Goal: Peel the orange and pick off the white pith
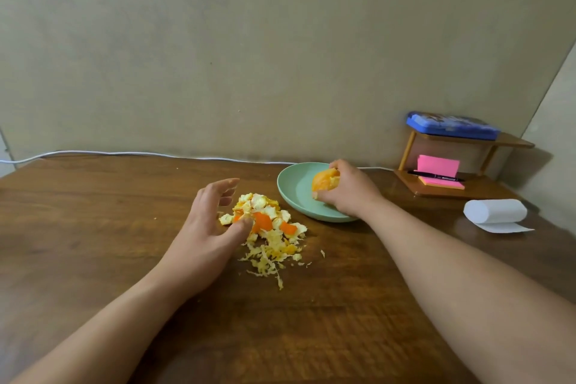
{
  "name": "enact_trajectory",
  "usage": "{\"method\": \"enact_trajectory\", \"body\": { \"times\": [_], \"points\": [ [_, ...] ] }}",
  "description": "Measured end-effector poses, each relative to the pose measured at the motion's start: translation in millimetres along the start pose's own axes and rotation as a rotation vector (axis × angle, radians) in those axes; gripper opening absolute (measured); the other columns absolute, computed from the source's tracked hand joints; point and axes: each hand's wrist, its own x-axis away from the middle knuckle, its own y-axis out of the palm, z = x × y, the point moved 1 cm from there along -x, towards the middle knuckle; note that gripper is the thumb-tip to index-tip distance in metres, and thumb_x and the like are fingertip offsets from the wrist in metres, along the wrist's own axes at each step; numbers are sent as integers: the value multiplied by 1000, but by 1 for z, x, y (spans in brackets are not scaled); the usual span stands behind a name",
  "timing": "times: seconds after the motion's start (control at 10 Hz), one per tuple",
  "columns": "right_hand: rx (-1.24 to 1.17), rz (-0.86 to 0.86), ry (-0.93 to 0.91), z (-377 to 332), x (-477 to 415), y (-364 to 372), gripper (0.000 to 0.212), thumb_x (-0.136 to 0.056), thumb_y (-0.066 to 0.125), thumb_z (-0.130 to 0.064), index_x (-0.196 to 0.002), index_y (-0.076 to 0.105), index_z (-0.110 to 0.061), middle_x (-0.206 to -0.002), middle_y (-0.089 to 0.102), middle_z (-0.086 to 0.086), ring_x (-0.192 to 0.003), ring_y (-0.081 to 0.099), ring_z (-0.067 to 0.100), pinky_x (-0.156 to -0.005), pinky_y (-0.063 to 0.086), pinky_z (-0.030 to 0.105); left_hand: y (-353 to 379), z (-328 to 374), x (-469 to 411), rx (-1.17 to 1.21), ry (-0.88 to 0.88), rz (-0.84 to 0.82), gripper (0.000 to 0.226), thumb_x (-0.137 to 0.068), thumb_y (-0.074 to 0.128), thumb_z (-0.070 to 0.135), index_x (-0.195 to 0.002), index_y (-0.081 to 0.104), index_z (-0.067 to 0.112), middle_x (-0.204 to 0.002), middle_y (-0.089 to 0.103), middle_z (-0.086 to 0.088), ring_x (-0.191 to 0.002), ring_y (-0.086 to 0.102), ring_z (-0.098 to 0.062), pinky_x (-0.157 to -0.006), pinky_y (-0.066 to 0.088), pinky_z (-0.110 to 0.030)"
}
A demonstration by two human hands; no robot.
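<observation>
My right hand grips the peeled orange from above, down in the pale green plate at the back of the wooden table. A heap of orange peel and white pith scraps lies on the table left of the plate, trailing toward me in thin shreds. My left hand hovers at the heap's left edge with fingers spread and relaxed, thumb tip touching the peel, holding nothing.
A small wooden shelf stands at the back right with a blue case on top, pink sticky notes and a black pen below. A white paper roll lies near the right edge. A white cable runs along the wall.
</observation>
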Motion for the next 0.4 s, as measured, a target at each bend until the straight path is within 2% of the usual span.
{"method": "enact_trajectory", "body": {
  "times": [0.1, 0.2, 0.3, 0.4],
  "points": [
    [-103, -16, 18, 6, 5, -9, 99, -83, 83, -61, -163, 33, -30, -162, 47, 5, -146, 49, 28, -115, 43, 41, -1, -2, 0, -8, -4, 8, 72, -89, 62, 66, -153, 40, 41, -150, 48, 13, -136, 49, 0, -112, 43, -31],
    [-351, 201, 110, 22, 22, -31, 69, -98, 71, -51, -157, 44, -27, -153, 58, 4, -138, 57, 25, -108, 46, 38, -1, -2, -3, 13, -43, 17, 60, -97, 62, 58, -151, 44, 37, -148, 52, 10, -135, 54, -8, -114, 48, -41],
    [-528, 398, 151, 32, 52, -46, 27, -106, 54, -16, -125, 69, -26, -122, 72, -4, -118, 67, 22, -92, 51, 36, -2, 0, 0, 37, -29, 59, 32, -112, 45, 42, -141, 56, 37, -142, 60, 7, -129, 58, -4, -110, 51, -40],
    [-646, 397, 120, 29, 73, -51, 31, -103, 50, -14, -89, 77, -23, -95, 76, -3, -99, 70, 21, -90, 57, 45, -4, 3, -3, 76, -25, 88, 42, -103, 35, 46, -121, 71, 38, -128, 70, 13, -120, 63, -1, -100, 54, -29]
  ]
}}
